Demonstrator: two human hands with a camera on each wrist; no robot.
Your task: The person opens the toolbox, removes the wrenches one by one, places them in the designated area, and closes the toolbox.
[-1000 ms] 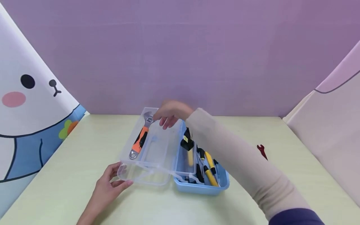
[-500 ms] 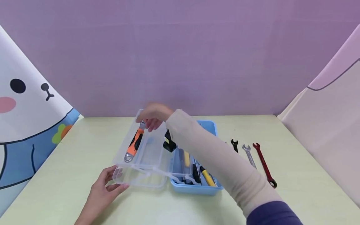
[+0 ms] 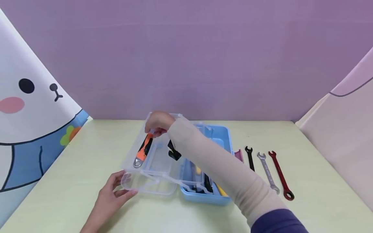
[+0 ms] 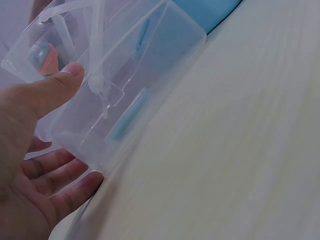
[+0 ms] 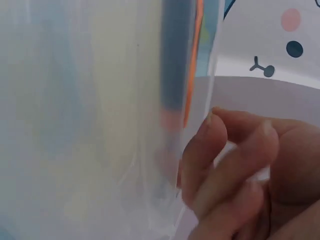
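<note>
In the head view, my left hand [image 3: 112, 194] holds the near end of the toolbox's clear plastic lid [image 3: 148, 187], thumb on one side and fingers on the other, as the left wrist view shows. Above the lid sits a clear tray [image 3: 163, 161] on white hinge arms. An adjustable wrench [image 3: 143, 151] with an orange and black handle lies in its left compartment. My right hand [image 3: 158, 123] grips the wrench at its head end, which the fingers hide. In the right wrist view, curled fingertips [image 5: 220, 132] meet beside the tray wall.
The blue toolbox base [image 3: 204, 198] holds yellow- and black-handled tools, partly behind my right sleeve [image 3: 215, 165]. Right of it lie a black wrench [image 3: 250, 157], a silver wrench [image 3: 268, 173], a red wrench [image 3: 281, 176] and part of a pink item [image 3: 239, 155]. A purple backdrop [image 3: 189, 64] stands behind.
My right hand has come left and down, and its fingers have curled over the wrench's head. As the arm shifted, the wrenches on the right came into view. My left hand keeps its hold.
</note>
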